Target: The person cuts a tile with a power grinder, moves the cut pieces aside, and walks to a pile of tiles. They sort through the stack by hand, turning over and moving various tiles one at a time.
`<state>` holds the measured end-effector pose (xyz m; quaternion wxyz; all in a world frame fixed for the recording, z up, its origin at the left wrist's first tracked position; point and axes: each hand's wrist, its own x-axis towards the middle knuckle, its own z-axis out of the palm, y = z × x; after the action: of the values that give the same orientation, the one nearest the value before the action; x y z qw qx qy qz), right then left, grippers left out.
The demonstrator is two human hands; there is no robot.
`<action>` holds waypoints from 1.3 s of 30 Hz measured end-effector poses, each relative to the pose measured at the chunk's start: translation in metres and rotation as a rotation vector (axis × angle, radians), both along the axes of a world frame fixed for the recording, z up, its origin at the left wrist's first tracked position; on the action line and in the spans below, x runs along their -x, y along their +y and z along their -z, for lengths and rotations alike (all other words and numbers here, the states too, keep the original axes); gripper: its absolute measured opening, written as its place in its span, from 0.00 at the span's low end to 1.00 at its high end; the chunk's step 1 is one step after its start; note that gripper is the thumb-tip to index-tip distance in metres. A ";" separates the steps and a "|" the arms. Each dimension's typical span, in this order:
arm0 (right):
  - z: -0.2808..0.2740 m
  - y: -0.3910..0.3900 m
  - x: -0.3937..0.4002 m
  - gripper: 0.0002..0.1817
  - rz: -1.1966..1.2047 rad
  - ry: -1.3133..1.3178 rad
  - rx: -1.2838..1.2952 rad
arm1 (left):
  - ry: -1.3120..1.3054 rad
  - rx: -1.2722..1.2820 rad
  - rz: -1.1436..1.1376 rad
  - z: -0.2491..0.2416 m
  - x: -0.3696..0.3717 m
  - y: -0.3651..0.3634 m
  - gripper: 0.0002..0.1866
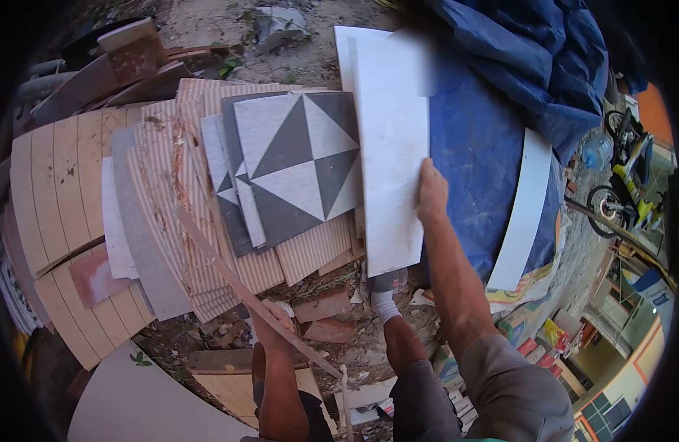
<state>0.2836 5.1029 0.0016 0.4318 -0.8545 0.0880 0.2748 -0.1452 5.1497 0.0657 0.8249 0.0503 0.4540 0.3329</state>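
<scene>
My right hand (432,193) grips the right edge of a long white tile (389,147), its fingers hidden beneath. That tile lies against a second white panel at its top left. My left hand (275,321) is closed around a long, narrow brownish strip (229,272), which slants from the ribbed tiles down toward my legs. Between my hands sits a small stack of grey and white tiles with a triangle pattern (303,162). Under that stack spread several ribbed, striped tiles (207,155).
A blue tarp (472,162) covers the right side, with another white strip (522,214) on it. Beige grooved tiles (67,177) lie at left, near broken slabs (133,55). Bricks (328,306) lie by my feet. A motorbike (623,177) stands far right.
</scene>
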 end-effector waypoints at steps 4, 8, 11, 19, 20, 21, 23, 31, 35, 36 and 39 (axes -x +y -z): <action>0.002 0.010 -0.023 0.27 0.227 0.011 -0.020 | -0.050 -0.009 -0.009 -0.003 0.002 0.008 0.24; 0.000 0.027 -0.030 0.28 0.294 0.019 0.072 | 0.154 0.020 0.016 -0.017 -0.003 0.015 0.24; 0.002 0.040 -0.026 0.28 0.258 0.031 0.118 | 0.279 0.106 -0.010 -0.026 -0.013 0.021 0.24; 0.025 0.039 -0.036 0.26 -0.276 -0.211 0.471 | 0.550 0.213 0.078 -0.017 -0.002 0.013 0.27; 0.026 0.039 -0.035 0.26 -0.275 -0.215 0.469 | 0.582 0.262 0.058 -0.019 -0.006 0.015 0.27; 0.028 0.039 -0.032 0.26 -0.290 -0.203 0.455 | 0.613 0.309 0.036 -0.020 -0.010 0.018 0.28; 0.029 0.039 -0.031 0.26 -0.324 -0.174 0.458 | 0.587 0.283 0.057 -0.026 -0.012 0.021 0.29; 0.017 0.042 -0.026 0.34 -0.314 -0.033 0.313 | 0.617 0.297 0.104 -0.032 -0.018 0.026 0.29; 0.033 0.042 -0.033 0.35 -0.365 -0.160 0.401 | 0.658 0.293 0.123 -0.026 -0.013 0.024 0.31; 0.034 0.040 -0.037 0.35 -0.373 -0.116 0.409 | 0.661 0.291 0.115 -0.024 -0.011 0.021 0.32; 0.028 0.040 -0.042 0.39 -0.368 -0.004 0.401 | 0.677 0.320 0.110 -0.029 -0.016 0.024 0.33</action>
<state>0.3261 5.1430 -0.0264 0.1971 -0.9251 -0.0171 0.3241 -0.1294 5.1739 0.0949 0.6421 0.0522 0.7440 0.1776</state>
